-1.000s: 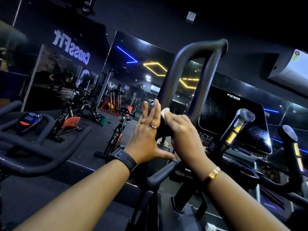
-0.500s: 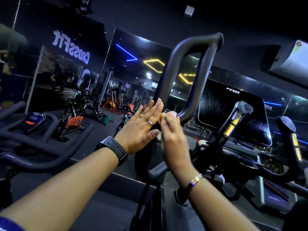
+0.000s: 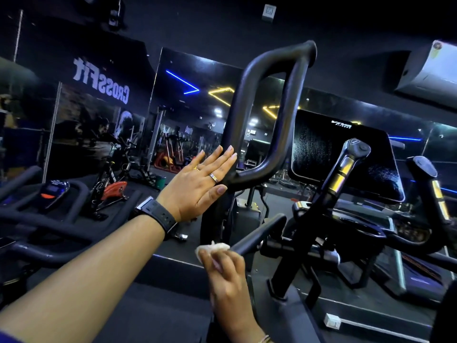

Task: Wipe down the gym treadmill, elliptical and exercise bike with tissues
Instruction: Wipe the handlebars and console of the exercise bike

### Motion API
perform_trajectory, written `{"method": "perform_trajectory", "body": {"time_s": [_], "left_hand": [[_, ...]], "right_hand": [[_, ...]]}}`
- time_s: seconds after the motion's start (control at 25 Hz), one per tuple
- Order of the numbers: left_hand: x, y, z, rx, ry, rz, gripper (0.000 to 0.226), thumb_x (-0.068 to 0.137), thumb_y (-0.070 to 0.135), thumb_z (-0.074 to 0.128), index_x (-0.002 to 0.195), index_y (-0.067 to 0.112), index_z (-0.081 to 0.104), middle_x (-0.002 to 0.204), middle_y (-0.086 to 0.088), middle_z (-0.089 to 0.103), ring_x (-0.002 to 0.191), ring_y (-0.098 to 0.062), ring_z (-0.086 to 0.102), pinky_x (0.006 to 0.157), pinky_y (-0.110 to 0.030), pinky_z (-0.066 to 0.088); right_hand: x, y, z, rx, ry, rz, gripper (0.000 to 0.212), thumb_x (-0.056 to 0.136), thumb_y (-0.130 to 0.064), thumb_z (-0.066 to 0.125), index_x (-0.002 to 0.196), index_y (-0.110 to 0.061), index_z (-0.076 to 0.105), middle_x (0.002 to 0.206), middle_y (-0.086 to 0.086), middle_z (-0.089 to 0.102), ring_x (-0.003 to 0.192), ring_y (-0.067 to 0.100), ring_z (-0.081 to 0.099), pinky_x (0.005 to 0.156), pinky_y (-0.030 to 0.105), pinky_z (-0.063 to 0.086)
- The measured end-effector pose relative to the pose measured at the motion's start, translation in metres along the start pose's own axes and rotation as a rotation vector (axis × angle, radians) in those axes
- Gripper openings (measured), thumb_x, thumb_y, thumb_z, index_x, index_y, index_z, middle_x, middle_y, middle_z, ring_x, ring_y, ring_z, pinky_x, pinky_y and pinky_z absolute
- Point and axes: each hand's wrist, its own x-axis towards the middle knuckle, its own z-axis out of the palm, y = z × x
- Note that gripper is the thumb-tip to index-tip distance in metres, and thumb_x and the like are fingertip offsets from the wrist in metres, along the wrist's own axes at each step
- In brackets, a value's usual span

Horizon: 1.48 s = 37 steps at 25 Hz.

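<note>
Head view: a black handle loop [image 3: 269,115] is steadied by the left hand [image 3: 197,186], laid flat with fingers straight, holding nothing. Lower down, a white tissue [image 3: 214,246] is pinched in the right hand [image 3: 227,276] and pressed to the end of a lower handle [image 3: 257,237], seemingly to wipe it.

handlebar [image 3: 241,115]: matte black | tissue [image 3: 214,246]: white | wristwatch [image 3: 158,215]: black | light strip [image 3: 181,80]: blue
</note>
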Motion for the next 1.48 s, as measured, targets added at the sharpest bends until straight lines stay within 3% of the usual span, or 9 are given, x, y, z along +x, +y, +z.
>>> {"method": "perform_trajectory", "body": {"time_s": [0.16, 0.52, 0.64, 0.76, 0.84, 0.92, 1.28, 1.36, 1.48], "left_hand": [[0.007, 0.001, 0.004, 0.111, 0.059, 0.000, 0.065, 0.103, 0.053, 0.008, 0.155, 0.015, 0.014, 0.163, 0.000, 0.011, 0.151, -0.015, 0.005, 0.122, -0.041, 0.005], [0.029, 0.013, 0.011, 0.098, 0.130, -0.086, 0.061, 0.099, 0.039, 0.021, 0.155, 0.016, 0.014, 0.163, 0.000, 0.010, 0.151, -0.012, 0.001, 0.122, -0.044, 0.004], [0.038, 0.017, 0.010, 0.108, 0.140, -0.117, 0.061, 0.099, 0.043, 0.017, 0.154, 0.017, 0.012, 0.163, 0.001, 0.010, 0.151, -0.011, -0.002, 0.122, -0.041, 0.000], [0.055, 0.026, 0.009, 0.103, 0.147, -0.163, 0.062, 0.098, 0.047, 0.010, 0.154, 0.020, 0.006, 0.162, 0.006, 0.003, 0.150, -0.008, -0.008, 0.122, -0.035, -0.008], [0.068, 0.028, 0.006, 0.124, 0.141, -0.171, 0.062, 0.097, 0.049, 0.007, 0.153, 0.022, 0.002, 0.161, 0.008, -0.001, 0.149, -0.007, -0.010, 0.120, -0.032, -0.014], [0.079, 0.025, 0.002, 0.140, 0.116, -0.188, 0.064, 0.095, 0.051, 0.004, 0.153, 0.025, -0.002, 0.161, 0.010, -0.007, 0.148, -0.005, -0.014, 0.119, -0.030, -0.016], [0.072, 0.008, 0.005, 0.249, 0.141, -0.153, 0.064, 0.098, 0.046, 0.016, 0.155, 0.024, -0.003, 0.161, 0.008, -0.010, 0.146, -0.002, -0.020, 0.121, -0.036, -0.010], [0.077, 0.010, 0.004, 0.186, 0.167, -0.173, 0.065, 0.096, 0.046, 0.016, 0.154, 0.025, -0.004, 0.162, 0.009, -0.009, 0.146, -0.001, -0.019, 0.121, -0.034, -0.011], [0.086, 0.013, 0.004, 0.074, 0.215, -0.216, 0.067, 0.094, 0.046, 0.017, 0.153, 0.026, -0.006, 0.162, 0.011, -0.010, 0.146, -0.001, -0.017, 0.122, -0.035, -0.010]], "right_hand": [[0.063, 0.025, -0.021, -0.108, 0.246, 0.138, 0.037, 0.098, -0.009, 0.040, 0.128, -0.010, 0.060, 0.122, 0.007, 0.044, 0.118, 0.030, 0.043, 0.107, 0.038, 0.037], [0.159, 0.104, -0.072, -0.489, 0.203, -0.320, 0.036, 0.104, -0.005, 0.035, 0.107, 0.002, 0.071, 0.110, 0.013, 0.068, 0.108, 0.027, 0.062, 0.110, 0.031, 0.037], [0.150, 0.114, -0.073, 0.026, 0.441, 0.427, 0.030, 0.092, 0.005, 0.047, 0.106, -0.005, 0.072, 0.104, 0.007, 0.068, 0.097, 0.014, 0.060, 0.098, 0.021, 0.043], [0.138, 0.078, -0.043, 1.097, 0.567, 1.360, 0.028, 0.095, -0.002, 0.048, 0.077, -0.012, 0.066, 0.072, 0.006, 0.066, 0.058, 0.014, 0.060, 0.061, 0.034, 0.053], [0.139, 0.057, -0.033, 1.437, 0.421, 1.559, 0.029, 0.097, -0.010, 0.044, 0.075, -0.008, 0.063, 0.067, 0.011, 0.064, 0.058, 0.022, 0.060, 0.068, 0.041, 0.055], [0.153, 0.049, -0.039, 1.493, 0.306, 1.539, 0.033, 0.097, -0.012, 0.037, 0.073, -0.009, 0.060, 0.061, 0.010, 0.063, 0.055, 0.022, 0.061, 0.076, 0.044, 0.054], [0.270, 0.137, -0.100, 1.342, 0.422, 1.331, 0.025, 0.098, -0.003, 0.036, 0.075, -0.008, 0.046, 0.041, 0.001, 0.050, 0.029, 0.011, 0.048, 0.031, 0.019, 0.039], [0.306, 0.143, -0.118, 1.137, 0.465, 1.095, 0.020, 0.089, 0.000, 0.045, 0.071, -0.008, 0.049, 0.044, -0.003, 0.052, 0.041, 0.014, 0.050, 0.038, 0.023, 0.042], [0.345, 0.155, -0.134, 0.225, 0.445, 0.379, 0.020, 0.091, -0.007, 0.049, 0.100, -0.008, 0.066, 0.086, -0.002, 0.068, 0.082, 0.015, 0.062, 0.073, 0.014, 0.048]]}}
